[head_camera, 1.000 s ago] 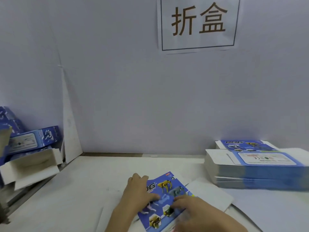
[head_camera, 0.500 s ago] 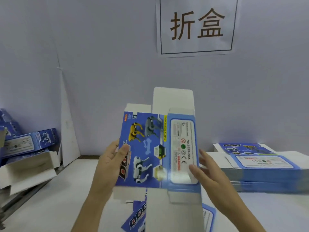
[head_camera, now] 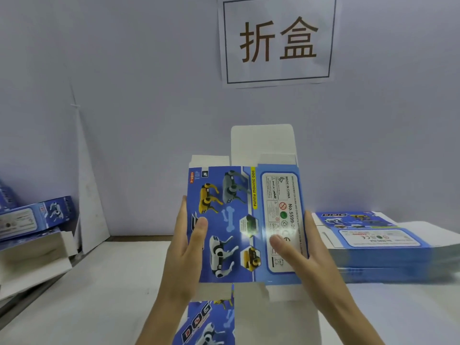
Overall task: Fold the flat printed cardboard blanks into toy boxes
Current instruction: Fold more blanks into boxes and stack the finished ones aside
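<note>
1. The blue printed cardboard blank (head_camera: pixel 231 220) is held upright at centre.
2. The left hand (head_camera: pixel 189 247) pinches its 9 o'clock edge and the right hand (head_camera: pixel 298 255) its 3 o'clock edge, thumbs in front.
3. A stack of flat blue blanks (head_camera: pixel 373 247) lies at 3 o'clock.

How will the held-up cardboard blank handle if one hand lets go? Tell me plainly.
Probably fairly stiff: the blank stands upright, its top flap unsupported and straight. Likely light, since the left hand and right hand pinch only its edges. The glare on its print suggests a glossy, possibly slippery face.
</note>
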The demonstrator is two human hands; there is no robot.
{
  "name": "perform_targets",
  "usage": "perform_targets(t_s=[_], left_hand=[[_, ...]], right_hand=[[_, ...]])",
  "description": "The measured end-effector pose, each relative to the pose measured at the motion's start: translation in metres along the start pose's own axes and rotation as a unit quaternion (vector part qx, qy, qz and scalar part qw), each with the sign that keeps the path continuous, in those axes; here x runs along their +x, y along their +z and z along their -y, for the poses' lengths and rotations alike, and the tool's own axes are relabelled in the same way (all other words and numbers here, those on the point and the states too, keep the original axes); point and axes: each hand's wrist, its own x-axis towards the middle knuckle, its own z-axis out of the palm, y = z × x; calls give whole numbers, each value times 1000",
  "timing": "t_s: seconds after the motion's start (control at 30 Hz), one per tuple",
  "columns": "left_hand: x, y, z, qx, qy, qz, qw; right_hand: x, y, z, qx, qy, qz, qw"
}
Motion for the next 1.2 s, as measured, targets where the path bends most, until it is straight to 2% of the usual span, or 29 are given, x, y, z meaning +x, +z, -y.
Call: perform_targets(t_s=[0.1, 0.23, 0.4, 0.47, 0.57, 0.63, 0.7, 0.83, 0.87, 0.93, 1.03, 1.2], left_hand=[[-3, 8, -1, -25, 2, 19, 1000], [-14, 28, -1, -13, -5, 58, 998], [-14, 27, 1, 53, 23, 81, 995], [-10, 21, -1, 32, -8, 95, 995], [-6, 7, -5, -56, -79, 116, 989], [-7, 3, -8, -68, -94, 140, 983], [-8, 5, -6, -54, -88, 119, 988], [-6, 9, 5, 12, -61, -48, 997], [-5, 8, 6, 6, -60, -67, 996], [-3, 4, 7, -20, -78, -45, 996], [0, -1, 4, -57, -116, 40, 991], [-2, 4, 4, -45, -94, 12, 995]], right_hand=[[-1, 6, 0, 15, 24, 22, 999], [-7, 22, -2, 86, 86, 99, 988], [-4, 10, -2, 45, 113, 70, 990], [-3, 5, -1, 28, 121, 83, 989], [-1, -4, 4, 38, 143, 105, 983], [0, -11, 8, 35, 137, 110, 984], [1, -14, 9, 37, 131, 81, 987], [0, -14, 2, 42, 135, 18, 990], [1, -15, 1, 37, 139, 14, 990], [2, -20, 3, 22, 148, 25, 988], [2, -28, 12, -1, 141, 41, 989], [2, -23, 9, -12, 97, -31, 995]])
